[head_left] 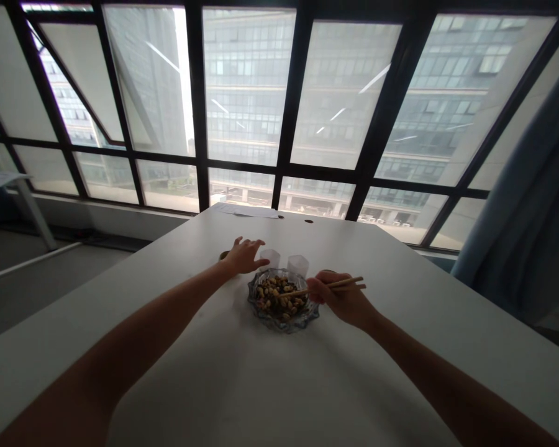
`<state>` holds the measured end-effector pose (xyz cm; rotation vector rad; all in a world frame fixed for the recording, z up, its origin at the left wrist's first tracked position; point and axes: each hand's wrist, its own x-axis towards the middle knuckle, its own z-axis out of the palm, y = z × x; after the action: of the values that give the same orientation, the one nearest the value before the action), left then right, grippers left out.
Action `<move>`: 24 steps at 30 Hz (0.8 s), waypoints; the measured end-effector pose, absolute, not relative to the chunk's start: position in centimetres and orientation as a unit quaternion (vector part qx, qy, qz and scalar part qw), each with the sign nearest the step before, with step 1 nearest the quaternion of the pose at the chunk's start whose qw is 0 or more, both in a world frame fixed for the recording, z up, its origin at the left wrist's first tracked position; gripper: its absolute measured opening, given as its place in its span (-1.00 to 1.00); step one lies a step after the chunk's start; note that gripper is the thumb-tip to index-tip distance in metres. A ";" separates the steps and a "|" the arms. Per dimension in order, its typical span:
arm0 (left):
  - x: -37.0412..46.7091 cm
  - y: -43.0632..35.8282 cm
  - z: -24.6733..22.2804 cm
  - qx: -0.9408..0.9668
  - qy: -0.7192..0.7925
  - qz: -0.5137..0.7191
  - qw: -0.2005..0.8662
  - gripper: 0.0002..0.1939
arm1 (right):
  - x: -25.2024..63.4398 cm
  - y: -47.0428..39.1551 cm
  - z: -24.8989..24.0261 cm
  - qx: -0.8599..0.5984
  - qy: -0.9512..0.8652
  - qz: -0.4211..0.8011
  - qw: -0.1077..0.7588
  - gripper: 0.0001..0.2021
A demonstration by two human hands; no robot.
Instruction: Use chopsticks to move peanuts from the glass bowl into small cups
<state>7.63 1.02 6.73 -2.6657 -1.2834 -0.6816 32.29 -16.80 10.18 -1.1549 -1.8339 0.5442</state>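
A clear glass bowl (283, 324) with a scalloped rim stands on the white table, holding several small tan and dark pieces (279, 290) that look like nuts. My right hand (342, 298) is closed around a pair of chopsticks (342, 283), whose tips reach into the bowl among the pieces. Beyond the bowl are two small translucent cups, a left cup (271, 256) and a right cup (298, 264). My left hand (245, 256) is open with fingers spread beside the left cup; whether it touches the cup I cannot tell.
The white table (205, 366) stretches to the windows (246, 87). Papers (245, 212) lie at its far edge, near two dark round holes. A dark round object (223, 255) is partly hidden behind my left hand. A blue curtain (517, 205) hangs at the right.
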 end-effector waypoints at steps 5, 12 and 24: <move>3.1 -0.8 5.3 -0.839 -0.445 -0.302 0.087 -0.55 | 33.3 -16.7 8.9 -0.477 -0.662 0.185 0.547 -0.47; 0.6 -1.9 1.9 -0.785 -0.484 -0.380 0.070 -0.47 | 34.5 -17.9 8.5 -0.478 -0.620 0.199 0.589 -0.45; 0.5 -1.3 0.9 -0.744 -0.529 -0.408 -0.025 -0.36 | 34.5 -18.4 8.3 -0.469 -0.735 0.131 0.471 -0.52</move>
<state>0.50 -1.34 0.93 -2.3735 -1.6883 -1.3025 34.51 -18.44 8.26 -1.1492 -1.8012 0.3199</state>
